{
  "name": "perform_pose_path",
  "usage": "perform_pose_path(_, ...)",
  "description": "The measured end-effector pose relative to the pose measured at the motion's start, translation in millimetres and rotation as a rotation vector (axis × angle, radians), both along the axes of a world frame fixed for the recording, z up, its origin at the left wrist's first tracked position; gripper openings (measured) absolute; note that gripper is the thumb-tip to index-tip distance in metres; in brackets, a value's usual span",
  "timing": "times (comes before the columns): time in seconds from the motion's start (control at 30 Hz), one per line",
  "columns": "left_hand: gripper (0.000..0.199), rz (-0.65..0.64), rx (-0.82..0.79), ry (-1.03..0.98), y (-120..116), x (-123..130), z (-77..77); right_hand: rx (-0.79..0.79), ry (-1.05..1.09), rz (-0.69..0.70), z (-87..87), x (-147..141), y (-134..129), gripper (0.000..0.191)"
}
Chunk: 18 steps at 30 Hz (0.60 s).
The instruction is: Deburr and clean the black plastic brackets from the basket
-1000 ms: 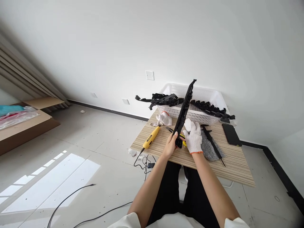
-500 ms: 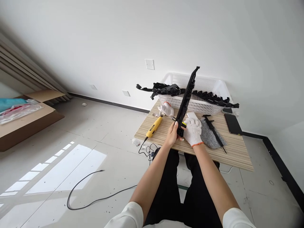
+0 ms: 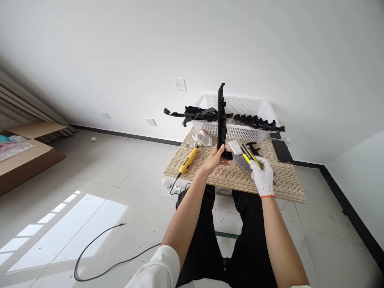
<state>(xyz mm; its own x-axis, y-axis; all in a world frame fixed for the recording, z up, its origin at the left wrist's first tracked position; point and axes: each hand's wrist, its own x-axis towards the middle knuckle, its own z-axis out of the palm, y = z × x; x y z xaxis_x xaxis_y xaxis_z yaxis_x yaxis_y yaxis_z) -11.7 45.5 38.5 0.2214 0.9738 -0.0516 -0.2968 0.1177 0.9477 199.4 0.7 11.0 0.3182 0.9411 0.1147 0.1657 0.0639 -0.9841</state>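
Observation:
My bare left hand [image 3: 214,160] is closed around the lower end of a long black plastic strip [image 3: 222,120], which stands nearly upright over the table. In a white knitted glove with an orange cuff, my right hand [image 3: 263,174] grips a yellow and black utility knife [image 3: 248,154], its tip pointing up and left. Below the knife lies a grey cloth [image 3: 242,163], with a white box [image 3: 235,147] beside it. A black caliper [image 3: 254,149] is partly hidden behind the knife and my glove.
More black strips [image 3: 204,115] lie across a white plastic basket [image 3: 240,131] at the table's back. On the wooden table [image 3: 282,184] are a yellow corded tool [image 3: 189,160], a white glove [image 3: 203,138] and a black phone [image 3: 282,151]. An open carton [image 3: 30,164] stands far left.
My right hand has moved right, away from the strip, and the knife in it now shows clearly. The strip has turned more upright in my left hand. The view has shifted slightly.

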Motion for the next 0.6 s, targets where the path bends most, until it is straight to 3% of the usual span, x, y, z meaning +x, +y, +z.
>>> perform_pose_path(0.13, 0.05, 0.001, 0.021, 0.047, 8, -3, -2.9, -0.05, 0.277, 0.085, -10.0, 13, 4, 0.049)
perform_pose_path(0.27, 0.049, -0.018, 0.01, 0.074, 8, -8, -4.9, -0.03, 0.441, 0.049, -10.0, 21, -3, 0.048)
perform_pose_path(0.4, 0.047, -0.045, 0.002, 0.078, 3, -10, -9.8, -0.057, 0.399, 0.077, -9.2, 23, -14, 0.05)
perform_pose_path(0.6, 0.058, 0.094, 0.024, 0.111, 0, -4, -16.2, -0.136, 0.231, 0.146, -7.1, 20, -16, 0.054)
